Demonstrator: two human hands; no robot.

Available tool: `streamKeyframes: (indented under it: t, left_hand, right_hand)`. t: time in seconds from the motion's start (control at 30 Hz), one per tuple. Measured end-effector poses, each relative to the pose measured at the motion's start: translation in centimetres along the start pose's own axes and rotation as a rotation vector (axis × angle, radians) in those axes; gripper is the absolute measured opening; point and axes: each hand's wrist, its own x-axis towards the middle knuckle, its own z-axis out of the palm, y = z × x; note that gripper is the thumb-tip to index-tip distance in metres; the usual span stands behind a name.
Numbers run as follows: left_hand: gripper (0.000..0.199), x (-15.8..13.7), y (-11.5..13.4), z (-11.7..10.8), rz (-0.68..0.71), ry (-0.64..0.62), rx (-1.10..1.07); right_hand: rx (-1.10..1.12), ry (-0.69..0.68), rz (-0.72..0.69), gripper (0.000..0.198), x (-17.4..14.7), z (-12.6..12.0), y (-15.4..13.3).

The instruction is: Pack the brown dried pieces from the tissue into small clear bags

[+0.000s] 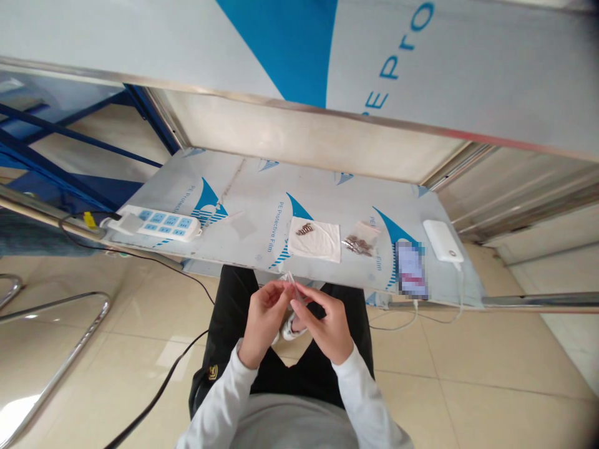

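Observation:
In front of the shelf's near edge, over my lap, my left hand (270, 312) and my right hand (325, 318) meet with fingers pinched on a small clear plastic bag (291, 278). Whether the bag contains anything cannot be seen. Just beyond them a white sheet (322, 244), cloth or paper, lies flat on the shelf with several small brown metal pieces (305, 229) in a row on it. Right of the sheet is a clear zip bag (367, 229) holding many similar dark pieces (358, 244).
The film-covered shelf (253, 187) carries a white power strip (171, 224) at left and another clear bag (242, 223). A blurred phone (412, 270) and a white power bank (442, 241) with cables sit at right. An upper panel (187, 37) overhangs the shelf. A chair's metal frame (79, 340) stands left.

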Motion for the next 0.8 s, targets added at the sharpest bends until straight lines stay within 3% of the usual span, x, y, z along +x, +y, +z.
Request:
streamKeyframes:
  t: [0.1,0.2,0.33,0.5,0.7,0.8]
  left_hand:
    - [0.021,-0.2,-0.2,-0.1,0.029,-0.104,0.036]
    - [0.019,-0.2,-0.4,-0.1,0.043,-0.119,0.066]
    - [0.019,0.1,-1.0,0.3,0.032,-0.09,0.006]
    - [0.022,0.4,-1.6,1.1,0.0,0.067,-0.112]
    - [0.031,0.3,-1.1,1.0,-0.266,0.096,-0.352]
    - [0.029,0.3,-1.1,1.0,-0.28,0.109,-0.37]
  right_hand:
    - [0.187,0.048,0.179,0.025,-0.2,-0.1,0.8]
    - [0.209,0.04,0.194,0.022,-0.1,-0.3,1.3]
    - [0.019,0.073,0.077,0.02,-0.2,0.0,1.2]
    - [-0.241,0.098,-0.15,0.033,-0.7,1.0,1.5]
    - [-0.461,0.084,-0.235,0.036,-0.6,1.2,1.9]
    - [-0.517,0.073,-0.244,0.037,-0.5,1.2,1.8]
